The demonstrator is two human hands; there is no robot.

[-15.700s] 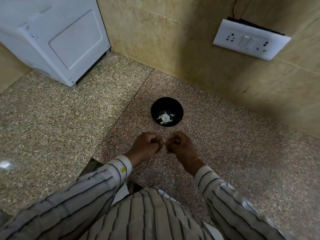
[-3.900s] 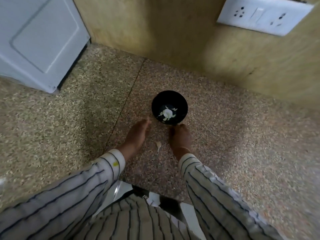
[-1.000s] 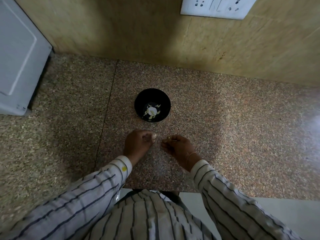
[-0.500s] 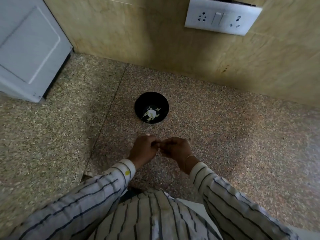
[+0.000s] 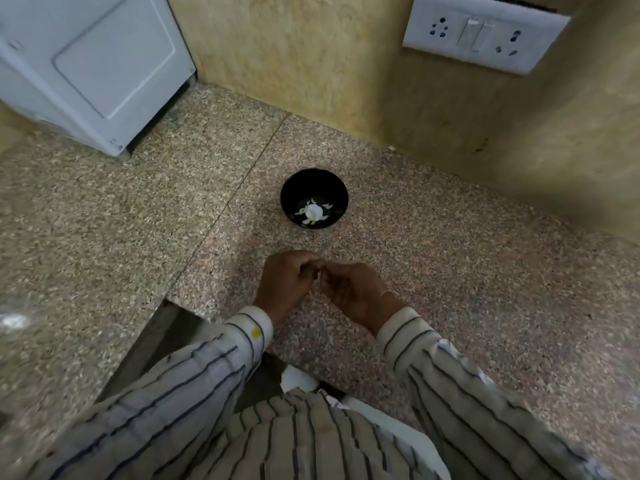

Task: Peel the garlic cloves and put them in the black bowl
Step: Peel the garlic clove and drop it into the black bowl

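Note:
The black bowl (image 5: 313, 199) stands on the speckled stone counter (image 5: 450, 271) and holds a white garlic piece (image 5: 314, 213) with pale bits around it. Just in front of the bowl my left hand (image 5: 287, 284) and my right hand (image 5: 356, 294) meet, fingertips together. Both pinch a small pale garlic clove (image 5: 318, 276), which is mostly hidden by the fingers. Both hands hover just above the counter, a short way from the bowl's near rim.
A white appliance (image 5: 93, 64) stands at the back left against the tiled wall. A white switch and socket plate (image 5: 481, 34) is on the wall at the upper right. The counter's front edge has a step (image 5: 173, 303) near my left sleeve.
A second ago my hands were apart, each with something pinched; they have come together on the clove. The view has shifted slightly; the bowl has not moved.

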